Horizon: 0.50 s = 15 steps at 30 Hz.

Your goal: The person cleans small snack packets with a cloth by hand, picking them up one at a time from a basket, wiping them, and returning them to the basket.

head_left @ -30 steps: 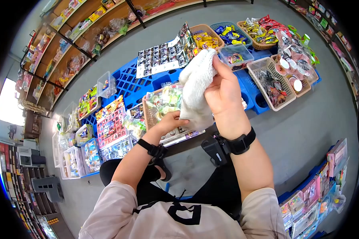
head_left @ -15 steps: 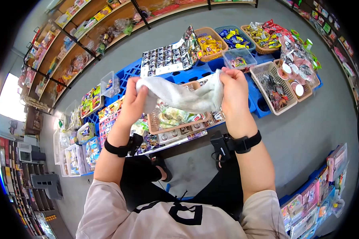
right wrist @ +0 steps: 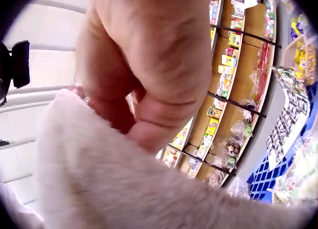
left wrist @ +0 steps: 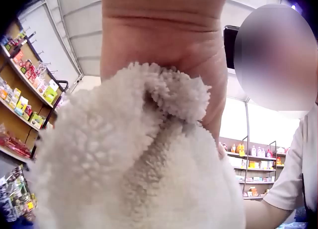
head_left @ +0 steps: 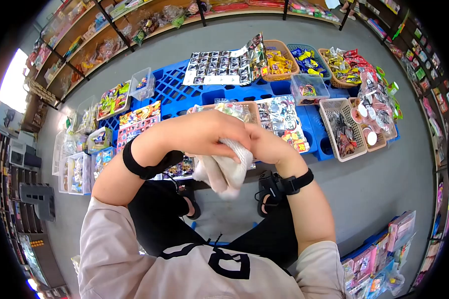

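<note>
A white, fluffy terry cloth [head_left: 223,172] hangs bunched in front of the body, between my two hands. From above, my left hand [head_left: 217,130] grips it, with the thumb lying along its upper part. My right hand [head_left: 264,144] meets the left at the top of the cloth and also holds it, its fingers partly hidden behind the left hand. Looped pile fills the left wrist view, where the terry cloth [left wrist: 134,154] is folded with a crease down its middle. In the right wrist view, curled fingers [right wrist: 154,124] press into the fabric.
A blue plastic pallet [head_left: 172,94] stands ahead, bearing a beige basket [head_left: 254,112] of wrapped snacks, card sheets [head_left: 219,67] and a clear box [head_left: 309,89]. A cream basket [head_left: 334,109] sits to the right. Shelves [head_left: 95,45] line the far wall.
The cloth was stretched sideways between both hands half a second ago. Now the hands have come together, and the cloth hangs bunched below them, nearer the body.
</note>
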### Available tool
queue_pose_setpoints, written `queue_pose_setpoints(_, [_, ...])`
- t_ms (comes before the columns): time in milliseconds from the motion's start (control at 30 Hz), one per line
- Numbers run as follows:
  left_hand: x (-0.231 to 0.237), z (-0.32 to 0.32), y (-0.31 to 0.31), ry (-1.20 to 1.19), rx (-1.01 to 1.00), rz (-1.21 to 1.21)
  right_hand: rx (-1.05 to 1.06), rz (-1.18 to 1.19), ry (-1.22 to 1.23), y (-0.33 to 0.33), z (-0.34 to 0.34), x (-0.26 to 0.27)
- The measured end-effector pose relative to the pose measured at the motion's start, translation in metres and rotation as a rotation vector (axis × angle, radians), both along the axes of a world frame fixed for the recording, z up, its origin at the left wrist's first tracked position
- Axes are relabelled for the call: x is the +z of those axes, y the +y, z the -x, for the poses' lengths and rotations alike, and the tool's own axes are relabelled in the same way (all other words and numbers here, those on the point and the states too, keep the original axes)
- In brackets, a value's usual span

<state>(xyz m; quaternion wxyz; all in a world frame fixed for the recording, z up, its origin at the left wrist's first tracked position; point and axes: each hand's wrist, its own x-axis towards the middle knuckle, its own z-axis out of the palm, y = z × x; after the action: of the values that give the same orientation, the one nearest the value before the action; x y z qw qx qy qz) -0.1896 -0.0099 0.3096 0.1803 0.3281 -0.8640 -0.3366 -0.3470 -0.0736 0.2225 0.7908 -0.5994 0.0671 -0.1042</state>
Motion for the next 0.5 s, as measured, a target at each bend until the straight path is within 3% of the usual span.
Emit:
queue_pose_setpoints(33, [0.0, 0.001, 0.002, 0.051, -0.038, -0.001, 0.008, 0.003, 0.008, 0.001, 0.0, -0.001])
queue_pose_setpoints(133, [0.002, 0.004, 0.006, -0.015, -0.032, 0.038, 0.323, 0.532, -0.052, 0.001, 0.002, -0.005])
queue_pose_setpoints(167, [0.001, 0.005, 0.006, -0.045, -0.026, 0.068, 0.334, 0.531, -0.045, 0.006, 0.001, -0.008])
queue_pose_setpoints(233, [-0.008, 0.001, -0.001, 0.032, -0.024, 0.053, 0.141, 0.504, -0.211, 0.022, -0.003, -0.01])
queue_pose_setpoints(267, [-0.01, -0.002, -0.004, 0.006, 0.019, 0.093, 0.159, 0.5, -0.205, 0.025, -0.005, -0.006])
queue_pose_setpoints(367, [-0.022, -0.024, -0.023, 0.09, 0.204, 0.188, -0.127, 1.485, -0.313, 0.034, -0.01, 0.041])
queue_pose_setpoints(400, [-0.022, -0.032, -0.027, 0.112, 0.393, -0.057, -0.167, 1.56, -0.312, 0.036, -0.01, 0.047])
queue_pose_setpoints(500, [-0.082, -0.084, -0.05, -0.061, 0.77, 0.018, -0.302, 1.551, -0.285, 0.023, 0.001, 0.05])
